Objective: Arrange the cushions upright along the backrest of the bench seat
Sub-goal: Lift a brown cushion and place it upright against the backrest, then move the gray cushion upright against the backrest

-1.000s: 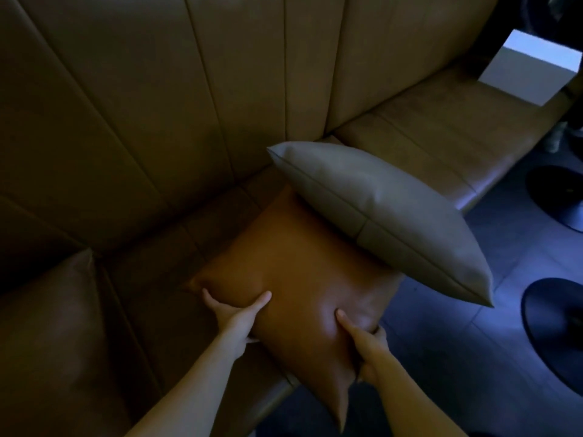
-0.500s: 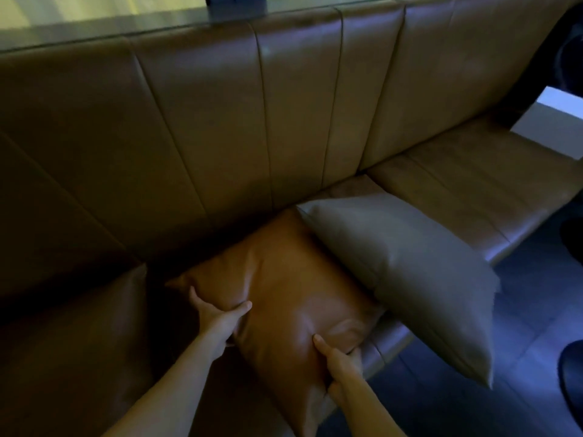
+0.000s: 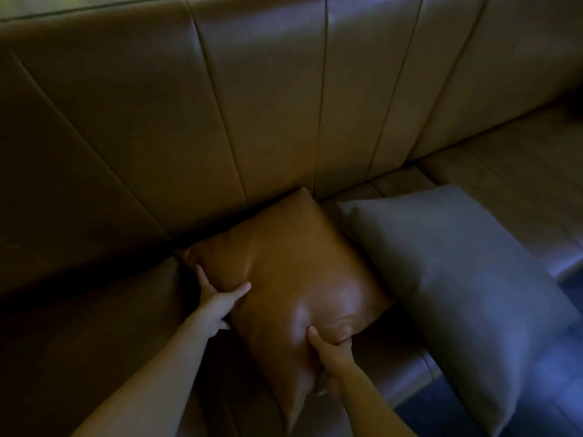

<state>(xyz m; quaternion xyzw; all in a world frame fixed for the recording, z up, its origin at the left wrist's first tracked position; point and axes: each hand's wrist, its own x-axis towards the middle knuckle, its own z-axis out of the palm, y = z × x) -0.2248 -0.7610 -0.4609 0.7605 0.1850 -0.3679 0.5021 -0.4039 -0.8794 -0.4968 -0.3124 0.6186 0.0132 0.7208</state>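
Observation:
An orange-brown leather cushion (image 3: 293,272) lies tilted on the bench seat, its far corner touching the padded backrest (image 3: 268,105). My left hand (image 3: 217,298) grips its left edge, thumb on top. My right hand (image 3: 331,351) pinches its lower right edge, creasing the leather. A grey cushion (image 3: 448,288) lies flat to the right, its left edge against the orange one and its near corner hanging past the seat's front edge.
A dark brown cushion (image 3: 94,326) lies on the seat at the left, beside my left arm. The bench seat (image 3: 520,184) runs on to the right. Dark floor (image 3: 561,405) shows at the bottom right.
The orange cushion has been pushed back toward the backrest and now touches it. The grey cushion no longer rests on top of it and lies beside it. The view has come closer.

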